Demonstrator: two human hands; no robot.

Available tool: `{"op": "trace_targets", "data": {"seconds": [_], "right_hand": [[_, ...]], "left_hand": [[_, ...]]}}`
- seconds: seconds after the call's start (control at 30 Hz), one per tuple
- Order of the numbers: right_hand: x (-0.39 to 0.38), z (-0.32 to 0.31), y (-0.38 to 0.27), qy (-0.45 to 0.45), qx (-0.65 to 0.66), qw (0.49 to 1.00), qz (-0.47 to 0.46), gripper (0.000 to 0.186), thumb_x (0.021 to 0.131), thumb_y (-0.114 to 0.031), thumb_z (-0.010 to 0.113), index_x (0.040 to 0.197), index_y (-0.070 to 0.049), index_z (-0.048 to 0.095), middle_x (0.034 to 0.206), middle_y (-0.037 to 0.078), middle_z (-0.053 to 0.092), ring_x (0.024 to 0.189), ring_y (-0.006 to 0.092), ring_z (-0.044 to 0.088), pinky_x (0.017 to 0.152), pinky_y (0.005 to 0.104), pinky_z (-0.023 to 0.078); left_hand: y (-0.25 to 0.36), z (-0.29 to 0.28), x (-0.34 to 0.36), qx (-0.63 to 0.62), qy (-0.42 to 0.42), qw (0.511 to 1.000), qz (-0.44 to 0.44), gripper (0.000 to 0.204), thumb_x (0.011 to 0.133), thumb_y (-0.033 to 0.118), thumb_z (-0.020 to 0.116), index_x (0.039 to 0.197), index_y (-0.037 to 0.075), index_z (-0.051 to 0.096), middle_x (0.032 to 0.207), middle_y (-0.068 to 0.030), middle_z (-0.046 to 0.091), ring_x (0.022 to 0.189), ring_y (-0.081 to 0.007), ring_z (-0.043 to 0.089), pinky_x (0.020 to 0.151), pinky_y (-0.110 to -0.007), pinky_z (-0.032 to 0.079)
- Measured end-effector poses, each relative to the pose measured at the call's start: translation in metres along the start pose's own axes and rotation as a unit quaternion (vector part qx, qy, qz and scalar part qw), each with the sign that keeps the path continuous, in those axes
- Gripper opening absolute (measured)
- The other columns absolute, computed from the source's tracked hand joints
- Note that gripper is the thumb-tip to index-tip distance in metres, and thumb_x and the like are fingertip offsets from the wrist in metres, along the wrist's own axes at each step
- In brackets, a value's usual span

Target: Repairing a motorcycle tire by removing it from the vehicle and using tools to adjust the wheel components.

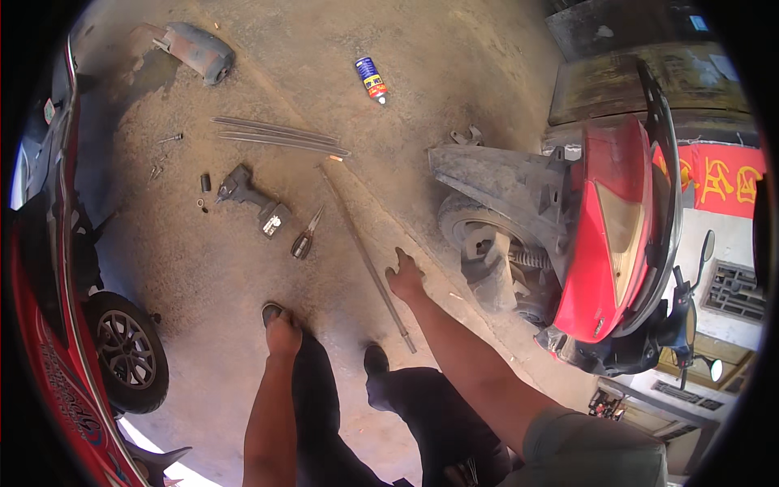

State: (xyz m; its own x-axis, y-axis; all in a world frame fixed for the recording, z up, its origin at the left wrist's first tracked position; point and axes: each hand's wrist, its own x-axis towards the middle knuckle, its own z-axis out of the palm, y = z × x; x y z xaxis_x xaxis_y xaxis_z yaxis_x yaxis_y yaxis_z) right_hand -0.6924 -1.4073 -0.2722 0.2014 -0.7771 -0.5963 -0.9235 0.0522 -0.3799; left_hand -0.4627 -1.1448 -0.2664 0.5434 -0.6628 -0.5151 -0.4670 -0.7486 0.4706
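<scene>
Both my hands empty, fingers loose, over concrete floor (454, 65)
My right hand (405, 279) hovers just beside long metal rod (369, 264); my left hand (283, 334) on my knee, pliers (306, 236) beyond it

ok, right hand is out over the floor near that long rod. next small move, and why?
Probably lower the right hand a little to its left and close on the long metal rod. The fingers are spread, empty, just beside the rod. The left hand rests low by the knee, away from it.

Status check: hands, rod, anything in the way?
Left hand down by shoe, empty. Right hand open, reaching beside long metal rod, not gripping. Pliers lie clear.
</scene>
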Motion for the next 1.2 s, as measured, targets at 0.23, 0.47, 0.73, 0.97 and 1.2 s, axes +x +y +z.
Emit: {"op": "trace_targets", "data": {"seconds": [0.23, 0.47, 0.73, 0.97, 1.2], "right_hand": [[0.258, -0.043, -0.028, 0.236, -0.006, 0.959, 0.157, 0.086, 0.086, -0.024, 0.066, 0.16, -0.007, 0.027, 0.154, 0.032, 0.039, 0.141, 0.0461, 0.044, 0.116, 0.0445, 0.041], [0.461, -0.094, 0.041, 0.448, -0.201, 0.859, 0.146, 0.083, 0.084, -0.015, 0.066, 0.158, -0.009, 0.031, 0.159, 0.03, 0.03, 0.14, 0.0483, 0.043, 0.117, 0.0502, 0.039], [0.531, -0.125, 0.041, 0.365, -0.235, 0.9, 0.042, 0.044, 0.095, -0.009, 0.051, 0.139, -0.008, 0.054, 0.14, 0.024, 0.054, 0.129, 0.0431, 0.054, 0.106, 0.0489, 0.048], [0.58, -0.142, 0.145, 0.437, -0.474, 0.764, 0.014, 0.06, 0.097, -0.028, 0.054, 0.152, -0.01, 0.041, 0.142, 0.021, 0.05, 0.119, 0.0424, 0.058, 0.09, 0.0554, 0.056], [0.655, -0.167, 0.167, 0.218, -0.814, 0.51, -0.169, 0.033, 0.099, -0.022, 0.055, 0.125, -0.007, 0.07, 0.118, 0.011, 0.07, 0.106, 0.0233, 0.07, 0.087, 0.0479, 0.057]], "left_hand": [[-0.028, -0.04, 0.172, -0.064, 0.07, 0.987, 0.129, 0.016, 0.093, 0.009, 0.064, 0.105, 0.001, 0.071, 0.104, -0.0212, 0.068, 0.096, -0.0428, 0.065, 0.085, -0.049, 0.053], [-0.092, -0.104, 0.295, 0.051, 0.078, 0.953, 0.29, 0.024, 0.088, -0.001, 0.064, 0.111, 0.003, 0.066, 0.108, -0.0178, 0.067, 0.096, -0.0396, 0.066, 0.085, -0.048, 0.054], [-0.141, -0.109, 0.289, 0.093, 0.091, 0.965, 0.23, 0.021, 0.087, -0.003, 0.065, 0.105, 0.004, 0.069, 0.101, -0.0155, 0.069, 0.092, -0.0377, 0.068, 0.081, -0.045, 0.056], [-0.142, -0.126, 0.233, 0.083, 0.043, 0.971, 0.22, 0.017, 0.091, 0.008, 0.066, 0.107, 0.005, 0.07, 0.099, -0.0135, 0.07, 0.091, -0.0345, 0.069, 0.079, -0.045, 0.057], [-0.227, -0.038, 0.111, -0.044, 0.139, 0.989, 0.032, 0.018, 0.095, 0.01, 0.063, 0.111, 0.005, 0.07, 0.104, -0.0143, 0.072, 0.095, -0.035, 0.07, 0.083, -0.044, 0.057]]}}
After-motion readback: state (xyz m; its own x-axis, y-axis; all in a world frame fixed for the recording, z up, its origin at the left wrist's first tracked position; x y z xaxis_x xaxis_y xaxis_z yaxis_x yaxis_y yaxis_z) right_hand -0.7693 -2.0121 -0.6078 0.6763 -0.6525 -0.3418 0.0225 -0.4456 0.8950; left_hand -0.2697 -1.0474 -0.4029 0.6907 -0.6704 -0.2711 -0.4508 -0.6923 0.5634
